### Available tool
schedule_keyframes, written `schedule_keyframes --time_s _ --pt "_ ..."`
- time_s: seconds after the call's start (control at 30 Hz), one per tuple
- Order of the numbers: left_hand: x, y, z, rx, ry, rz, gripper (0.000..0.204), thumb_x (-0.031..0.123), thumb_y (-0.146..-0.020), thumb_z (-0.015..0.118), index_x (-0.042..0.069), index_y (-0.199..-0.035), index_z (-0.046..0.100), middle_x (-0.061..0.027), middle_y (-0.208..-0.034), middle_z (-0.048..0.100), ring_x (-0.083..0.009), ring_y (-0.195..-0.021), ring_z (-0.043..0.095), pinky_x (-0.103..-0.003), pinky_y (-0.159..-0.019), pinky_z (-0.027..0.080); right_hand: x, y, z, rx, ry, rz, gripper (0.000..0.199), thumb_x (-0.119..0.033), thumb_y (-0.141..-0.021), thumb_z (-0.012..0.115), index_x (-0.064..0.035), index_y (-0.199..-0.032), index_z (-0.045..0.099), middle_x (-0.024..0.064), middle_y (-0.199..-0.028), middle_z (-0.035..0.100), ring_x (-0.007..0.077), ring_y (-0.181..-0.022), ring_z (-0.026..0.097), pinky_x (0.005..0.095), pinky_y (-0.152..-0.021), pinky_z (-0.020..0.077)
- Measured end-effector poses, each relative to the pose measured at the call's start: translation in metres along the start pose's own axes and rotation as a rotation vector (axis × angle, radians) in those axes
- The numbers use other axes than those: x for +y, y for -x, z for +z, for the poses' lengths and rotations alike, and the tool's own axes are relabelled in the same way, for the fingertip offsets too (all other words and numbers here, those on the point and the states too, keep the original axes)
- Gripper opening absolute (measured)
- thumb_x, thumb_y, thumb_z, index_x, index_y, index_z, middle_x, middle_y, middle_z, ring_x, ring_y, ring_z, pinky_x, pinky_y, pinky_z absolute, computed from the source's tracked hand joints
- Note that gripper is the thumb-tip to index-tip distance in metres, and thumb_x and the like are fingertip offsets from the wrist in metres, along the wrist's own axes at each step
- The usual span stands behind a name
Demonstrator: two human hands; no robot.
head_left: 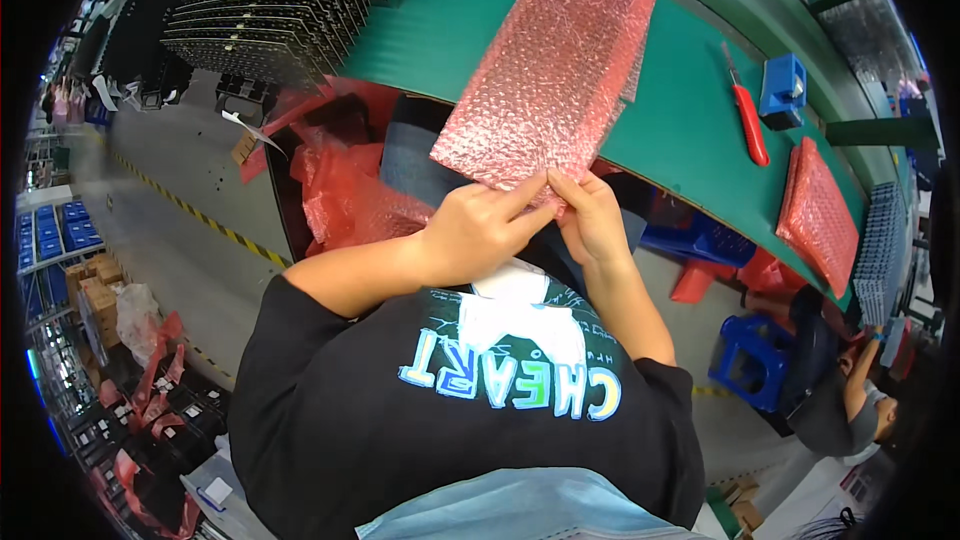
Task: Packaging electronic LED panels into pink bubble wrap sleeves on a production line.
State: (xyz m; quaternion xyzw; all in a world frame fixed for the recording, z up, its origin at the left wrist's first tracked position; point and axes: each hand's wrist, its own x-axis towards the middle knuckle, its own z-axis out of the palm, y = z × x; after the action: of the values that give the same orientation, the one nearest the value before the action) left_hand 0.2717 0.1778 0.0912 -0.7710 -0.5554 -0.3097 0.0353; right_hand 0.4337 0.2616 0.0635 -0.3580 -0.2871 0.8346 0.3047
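Bubble-wrap pouch being pinched at its near end

The left hand and right hand are gripping the pink pouch between thumbs and forefingers, almost meeting; how many layers they are pinching is hard to tell. The pouch is overhanging the green worktop, its far part lying on it. Rightward, a red-handled tool is lying beside a blue block, near folded bubble wrap. Leftward, dark panels are standing close together.

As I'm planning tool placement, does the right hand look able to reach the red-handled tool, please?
Probably yes: bare green tabletop leads to the tool, though the right hand would first need to release the pink bubble wrap.
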Motion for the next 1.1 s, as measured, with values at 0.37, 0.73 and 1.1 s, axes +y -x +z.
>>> schedule_keyframes --time_s 0.37,0.73,1.1 --pt "-0.108 0.084 0.017 -0.01 0.762 -1.055 0.021 0.017 -0.098 0.054 0.0 -0.1 0.067 -0.0081 -0.093 0.069 -0.0175 -0.078 0.063 -0.028 -0.073 0.051 0.015 -0.027 -0.006 -0.135 -0.162 0.083 0.032 -0.004 -0.097 0.053 0.0046 -0.128 0.053 0.0187 -0.121 0.065 0.0248 -0.101 0.068 0.0313 -0.088 0.0566" --pt "-0.101 0.061 0.082 -0.759 1.88 -0.803 0.047 0.027 -0.093 0.068 0.001 -0.131 0.058 -0.0133 -0.124 0.063 -0.0241 -0.111 0.062 -0.035 -0.1 0.047 0.005 -0.02 0.01 -0.146 -0.222 -0.029 0.033 -0.006 -0.098 0.054 0.0024 -0.129 0.052 0.0175 -0.119 0.065 0.0236 -0.1 0.068 0.0332 -0.087 0.0562" --pt "-0.081 0.073 -0.09 -0.135 0.667 -0.718 0.025 0.015 -0.09 0.065 -0.001 -0.071 0.065 -0.0066 -0.071 0.063 -0.0095 -0.062 0.048 -0.025 -0.057 0.038 0.02 -0.042 0.02 -0.103 -0.241 0.077 0.033 -0.007 -0.097 0.053 0.0011 -0.13 0.053 0.0181 -0.118 0.066 0.0263 -0.102 0.068 0.0339 -0.088 0.0565"
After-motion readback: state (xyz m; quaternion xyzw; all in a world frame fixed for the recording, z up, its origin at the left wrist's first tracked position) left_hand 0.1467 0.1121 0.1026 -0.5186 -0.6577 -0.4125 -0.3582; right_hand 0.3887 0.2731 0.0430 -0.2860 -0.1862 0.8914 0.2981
